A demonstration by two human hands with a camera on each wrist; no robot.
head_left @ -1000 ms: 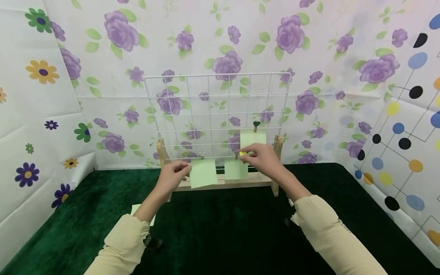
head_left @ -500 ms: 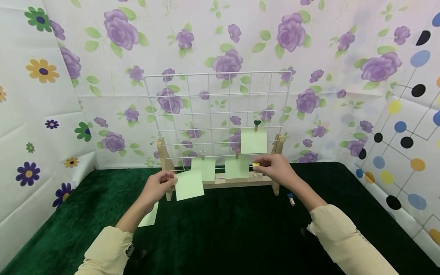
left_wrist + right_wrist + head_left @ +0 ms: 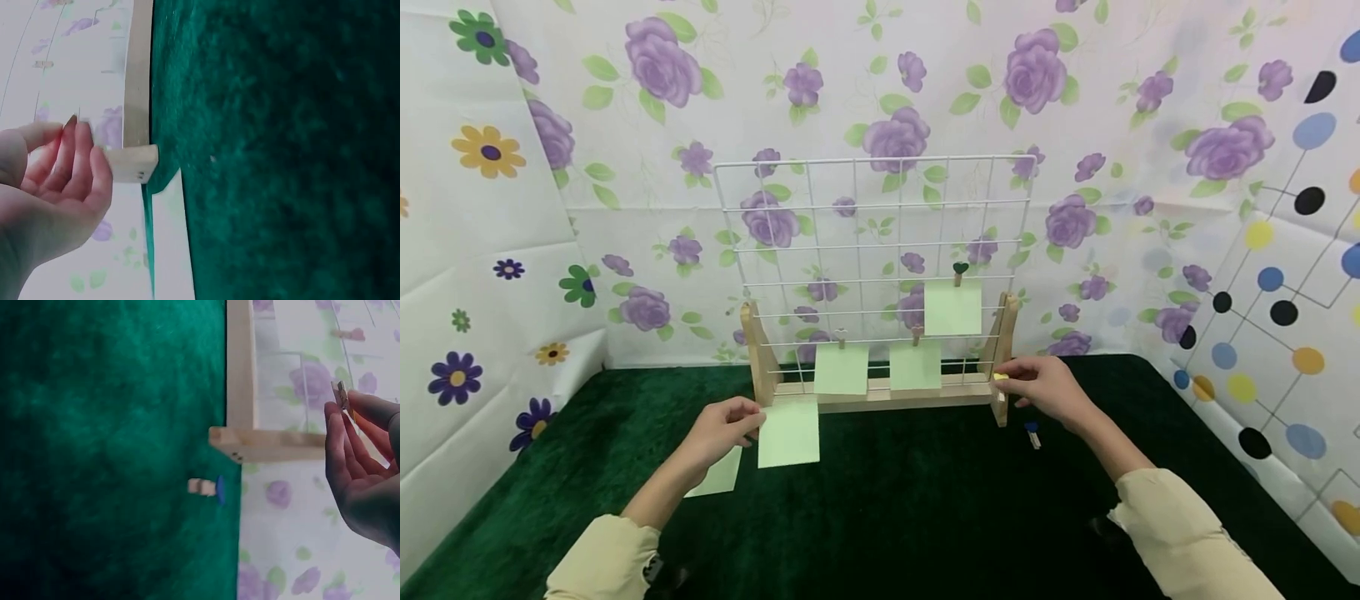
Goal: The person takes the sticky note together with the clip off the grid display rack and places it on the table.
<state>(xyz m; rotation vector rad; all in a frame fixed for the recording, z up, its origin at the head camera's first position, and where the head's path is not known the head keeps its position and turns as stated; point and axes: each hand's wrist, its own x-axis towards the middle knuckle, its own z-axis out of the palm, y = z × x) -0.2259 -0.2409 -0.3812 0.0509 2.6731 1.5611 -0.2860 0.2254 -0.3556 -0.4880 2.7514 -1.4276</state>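
My left hand [image 3: 721, 433] pinches a pale green sticky note [image 3: 789, 435] by its left edge, below the rack's left foot in the head view. My right hand [image 3: 1051, 392] holds a small wooden clothespin [image 3: 340, 395] with a yellow top between thumb and fingertips, beside the rack's right foot. Behind both hands stands a white wire grid [image 3: 880, 160] on a wooden base [image 3: 895, 402]. Three green notes hang on it from clips: a left note [image 3: 841, 371], a middle note [image 3: 915, 367] and a higher one [image 3: 953, 308] under a dark green heart clip [image 3: 960, 269].
A clothespin with a blue top [image 3: 1033, 435] lies on the dark green cloth [image 3: 910, 517] to the right of the rack. Another green note [image 3: 718, 475] lies at left, partly hidden by my left hand. Flower-print sheets [image 3: 820, 50] hang behind the rack.
My left hand has drawn its note left and down, away from the hanging notes. My right hand has moved right and down with the yellow-topped clothespin, uncovering the higher note and blue-topped clothespin.
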